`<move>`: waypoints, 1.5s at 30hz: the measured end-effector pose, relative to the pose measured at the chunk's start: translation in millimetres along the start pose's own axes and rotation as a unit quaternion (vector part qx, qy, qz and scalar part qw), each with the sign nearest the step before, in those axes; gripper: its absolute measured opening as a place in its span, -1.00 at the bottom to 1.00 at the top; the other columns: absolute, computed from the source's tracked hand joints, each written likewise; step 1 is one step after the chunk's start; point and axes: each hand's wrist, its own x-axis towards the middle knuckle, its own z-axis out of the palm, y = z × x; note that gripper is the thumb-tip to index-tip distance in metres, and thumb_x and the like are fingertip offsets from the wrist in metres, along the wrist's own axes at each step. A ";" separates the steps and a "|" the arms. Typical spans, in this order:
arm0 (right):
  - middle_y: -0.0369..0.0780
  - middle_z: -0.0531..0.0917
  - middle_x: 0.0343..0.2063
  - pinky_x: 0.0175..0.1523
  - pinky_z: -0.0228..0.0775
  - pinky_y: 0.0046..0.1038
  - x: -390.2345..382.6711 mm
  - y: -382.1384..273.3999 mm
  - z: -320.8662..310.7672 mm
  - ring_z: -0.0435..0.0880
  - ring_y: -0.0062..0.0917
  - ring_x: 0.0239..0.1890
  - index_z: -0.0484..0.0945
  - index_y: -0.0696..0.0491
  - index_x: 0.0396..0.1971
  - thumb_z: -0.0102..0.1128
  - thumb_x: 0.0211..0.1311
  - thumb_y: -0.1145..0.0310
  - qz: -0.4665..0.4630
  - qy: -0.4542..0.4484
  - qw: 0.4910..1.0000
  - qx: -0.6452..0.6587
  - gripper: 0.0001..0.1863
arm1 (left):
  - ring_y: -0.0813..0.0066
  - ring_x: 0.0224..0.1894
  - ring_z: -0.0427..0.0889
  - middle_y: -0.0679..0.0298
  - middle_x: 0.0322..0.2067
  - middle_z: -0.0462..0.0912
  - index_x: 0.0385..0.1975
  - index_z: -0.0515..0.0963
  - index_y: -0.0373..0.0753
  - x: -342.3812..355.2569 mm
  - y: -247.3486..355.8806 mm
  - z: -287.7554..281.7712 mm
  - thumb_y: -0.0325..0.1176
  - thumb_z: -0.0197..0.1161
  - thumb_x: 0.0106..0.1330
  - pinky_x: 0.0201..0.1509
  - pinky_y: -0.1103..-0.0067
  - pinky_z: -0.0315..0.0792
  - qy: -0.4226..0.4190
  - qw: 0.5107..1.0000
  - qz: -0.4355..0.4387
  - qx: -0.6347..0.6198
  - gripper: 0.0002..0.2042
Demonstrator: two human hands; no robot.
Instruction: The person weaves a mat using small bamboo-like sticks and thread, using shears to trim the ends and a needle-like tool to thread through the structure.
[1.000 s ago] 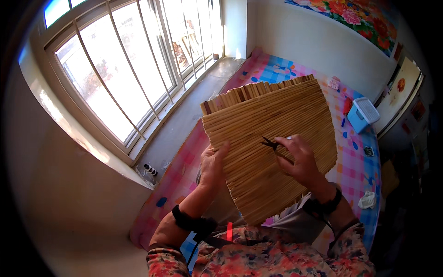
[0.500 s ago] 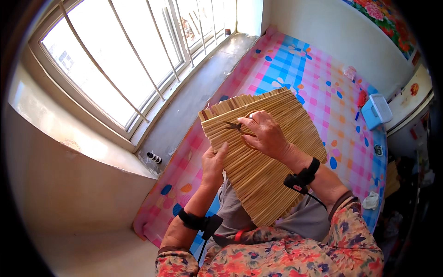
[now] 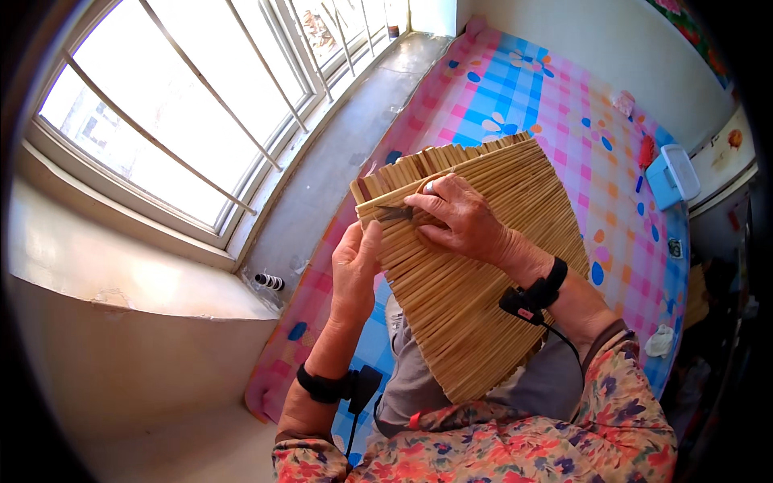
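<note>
A folded mat of thin straw-coloured sticks (image 3: 491, 294) rests over my lap, its jagged top edge doubled over. My left hand (image 3: 354, 270) pinches its upper left edge, thumb on the front face. My right hand (image 3: 463, 221) is closed on a pair of dark scissors (image 3: 393, 212), whose blades lie against the mat near that left corner, close to my left thumb. Whether the blades grip anything is too small to tell.
I sit on a bed with a pink and blue checked cover (image 3: 539, 97) beside a barred window (image 3: 185, 113). A small black-and-white cylinder (image 3: 269, 281) lies on the sill (image 3: 338, 145). A blue lidded box (image 3: 667, 179) and a white crumpled cloth (image 3: 660, 341) are at the right.
My right hand with the scissors has moved up and left to the mat's upper left edge, beside my left hand. My view has tilted further down over the bed.
</note>
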 end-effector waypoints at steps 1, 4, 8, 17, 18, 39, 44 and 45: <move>-0.17 0.50 -0.27 -0.03 0.46 -0.28 1.0 1.3 -0.7 0.54 -0.26 -0.16 0.57 0.05 -0.07 0.40 -0.15 0.44 -0.001 -0.002 1.000 0.015 -0.50 | 0.58 -0.01 0.53 0.23 -0.04 0.57 0.07 0.40 -0.37 1.2 1.3 3.4 -0.31 0.06 0.45 0.04 0.57 0.45 -0.004 0.999 0.022 0.049 -0.68; -0.16 0.51 -0.27 0.06 0.40 -0.25 1.2 3.2 -1.8 0.53 -0.25 -0.16 0.58 0.07 -0.11 0.36 -0.12 0.39 0.017 -0.011 0.999 0.041 -0.55 | 0.55 0.00 0.53 0.22 -0.02 0.57 0.10 0.39 -0.39 -0.2 1.0 6.9 -0.34 0.05 0.45 0.07 0.56 0.44 -0.004 0.998 0.029 0.057 -0.68; -0.17 0.52 -0.30 0.06 0.40 -0.27 5.2 4.8 -4.7 0.53 -0.26 -0.15 0.58 0.06 -0.12 0.35 -0.13 0.41 0.029 -0.017 0.996 0.083 -0.56 | 0.55 -0.01 0.52 0.23 -0.03 0.56 0.10 0.40 -0.39 -0.1 -2.7 6.3 -0.37 0.03 0.45 0.07 0.58 0.43 0.009 0.997 0.034 0.066 -0.69; -0.18 0.52 -0.30 0.04 0.42 -0.26 5.0 5.5 -6.0 0.53 -0.26 -0.16 0.58 0.06 -0.12 0.34 -0.13 0.40 0.031 -0.020 0.997 0.073 -0.56 | 0.57 -0.02 0.52 0.24 -0.04 0.56 0.09 0.41 -0.38 -1.3 0.4 8.7 -0.37 0.03 0.44 0.05 0.59 0.44 0.011 0.998 0.024 0.061 -0.69; -0.18 0.51 -0.29 0.03 0.42 -0.26 3.3 3.9 -5.2 0.53 -0.26 -0.16 0.58 0.05 -0.12 0.34 -0.13 0.39 0.023 -0.011 0.998 0.051 -0.56 | 0.57 -0.02 0.52 0.24 -0.04 0.57 0.09 0.41 -0.38 -0.8 0.5 10.0 -0.37 0.04 0.44 0.05 0.58 0.44 0.010 0.998 0.027 0.056 -0.69; -0.19 0.53 -0.29 0.00 0.42 -0.35 8.2 -5.1 -7.7 0.52 -0.32 -0.15 0.58 0.10 -0.12 0.37 -0.19 0.49 0.082 -0.029 0.985 0.147 -0.53 | 0.61 -0.05 0.50 0.26 -0.12 0.61 0.05 0.46 -0.35 3.3 -10.4 10.2 -0.38 0.06 0.42 0.07 0.60 0.39 0.047 0.988 0.069 0.129 -0.72; -0.19 0.53 -0.29 0.02 0.41 -0.36 13.3 -12.7 -11.4 0.52 -0.33 -0.12 0.58 0.10 -0.12 0.37 -0.19 0.49 0.064 -0.033 0.986 0.151 -0.53 | 0.62 -0.09 0.51 0.27 -0.15 0.62 0.02 0.48 -0.34 5.3 -8.6 13.8 -0.39 0.06 0.41 0.03 0.60 0.40 0.043 0.988 0.087 0.120 -0.74; -0.19 0.53 -0.29 0.02 0.41 -0.36 14.7 -16.6 -11.7 0.53 -0.33 -0.12 0.58 0.10 -0.12 0.37 -0.18 0.49 0.059 -0.032 0.985 0.157 -0.53 | 0.62 -0.09 0.51 0.28 -0.15 0.62 0.02 0.48 -0.34 6.0 -9.3 13.2 -0.40 0.05 0.40 0.03 0.61 0.40 0.038 0.988 0.087 0.122 -0.74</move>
